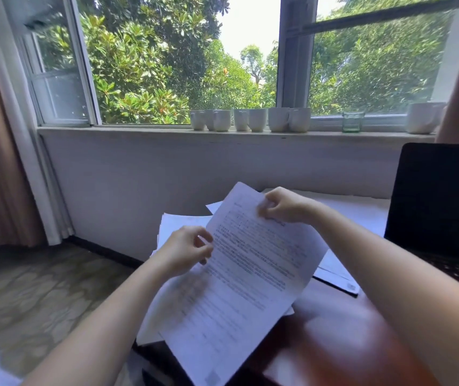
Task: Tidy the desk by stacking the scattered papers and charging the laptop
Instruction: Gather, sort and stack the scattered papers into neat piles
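My left grip [186, 250] pinches the left edge of a printed sheet [250, 263], thumb and fingertips curled onto the paper. My right grip [284, 206] pinches the same sheet at its top edge, fingers folded over it. I hold the sheet lifted and slanted above the left part of the worktop [342, 330], its lower corner hanging past the near edge.

The sheet carries dense lines of black print, but they are blurred and I cannot read a word. A small grey square mark [213, 377] sits at its lower corner; what it shows I cannot tell.

More loose papers [178, 221] lie under the sheet toward the worktop's far left corner, overlapping unevenly. Another paper [334, 270] lies on something dark and flat to the right, near the laptop [439, 204]. It has a similar small mark at its near corner, also unreadable.

The laptop stands open at the right edge of the worktop, its screen dark, with no brand showing.

On the windowsill [139, 131] beyond the far edge stands a row of white mugs [250, 119] and a clear glass [353, 121], all without markings.
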`<state>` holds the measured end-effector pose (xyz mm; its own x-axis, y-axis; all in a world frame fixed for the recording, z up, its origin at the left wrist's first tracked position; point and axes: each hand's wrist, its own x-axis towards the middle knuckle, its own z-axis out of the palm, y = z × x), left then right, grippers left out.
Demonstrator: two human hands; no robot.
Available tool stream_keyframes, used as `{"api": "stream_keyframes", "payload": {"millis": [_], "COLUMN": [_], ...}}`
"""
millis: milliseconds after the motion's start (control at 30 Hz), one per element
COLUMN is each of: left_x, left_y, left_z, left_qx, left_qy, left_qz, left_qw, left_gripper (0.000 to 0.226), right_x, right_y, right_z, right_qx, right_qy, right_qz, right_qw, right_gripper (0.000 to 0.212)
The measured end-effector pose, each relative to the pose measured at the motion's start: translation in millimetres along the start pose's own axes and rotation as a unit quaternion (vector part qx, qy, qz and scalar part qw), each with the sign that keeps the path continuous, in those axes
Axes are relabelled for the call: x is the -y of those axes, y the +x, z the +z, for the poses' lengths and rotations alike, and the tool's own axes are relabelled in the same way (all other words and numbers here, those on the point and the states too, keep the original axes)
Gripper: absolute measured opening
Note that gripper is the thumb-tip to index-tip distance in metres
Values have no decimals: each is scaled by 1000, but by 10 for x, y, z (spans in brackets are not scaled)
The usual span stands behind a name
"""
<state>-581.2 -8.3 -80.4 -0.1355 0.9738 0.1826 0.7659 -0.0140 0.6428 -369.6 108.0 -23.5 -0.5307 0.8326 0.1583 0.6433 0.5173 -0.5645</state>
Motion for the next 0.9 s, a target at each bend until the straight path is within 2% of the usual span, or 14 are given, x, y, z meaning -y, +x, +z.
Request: {"api": "stream_keyframes", "payload": {"millis": [67,167,233,300,367,467,533,567,633,700,800,900], "left_x": [25,106,123,108,88,101,89,105,156,204,295,426], "left_y": [7,21,6,-26,-66,-58,-78,-90,-125,-152,-167,-198], "left_z": [14,-21,-54,-75,-71,-45,-83,-104,-153,-181,-177,-110], "left_qx": [-15,-86,-89,-3,42,-18,-84,-118,-152,-152,-163,-166], "left_qy": [-5,33,10,-79,-99,-70,-70,-62,-39,-24,-1,18], "left_qz": [-3,-7,-18,-31,-16,-26,-54,-71,-100,-114,-122,-148], "left_qw": [1000,996,996,996,994,997,992,989,983,981,979,975], "left_gripper": [26,62,72,65,61,37,12,9,7,6,24,29], "right_x": [32,61,90,124,166,213,236,253,268,265,332,429], "right_y": [22,13,5,22,54,100,80,42,-57,-184,-429,-616], "right_z": [35,53,50,54,83,163,216,237,285,357,448,508], "right_qx": [-27,22,63,70,53,-36,-107,-113,-75,7,149,200], "right_qy": [4,-15,-52,-58,-50,-145,-225,-236,-248,-243,-204,-191], "right_qz": [-8,-9,-3,-3,-21,-64,-78,-73,-69,-75,-59,-47], "right_qw": [1000,1000,997,996,997,987,965,963,963,967,966,960], "right_gripper": [16,12,10,9,9,1,27,41,56,52,41,43]}}
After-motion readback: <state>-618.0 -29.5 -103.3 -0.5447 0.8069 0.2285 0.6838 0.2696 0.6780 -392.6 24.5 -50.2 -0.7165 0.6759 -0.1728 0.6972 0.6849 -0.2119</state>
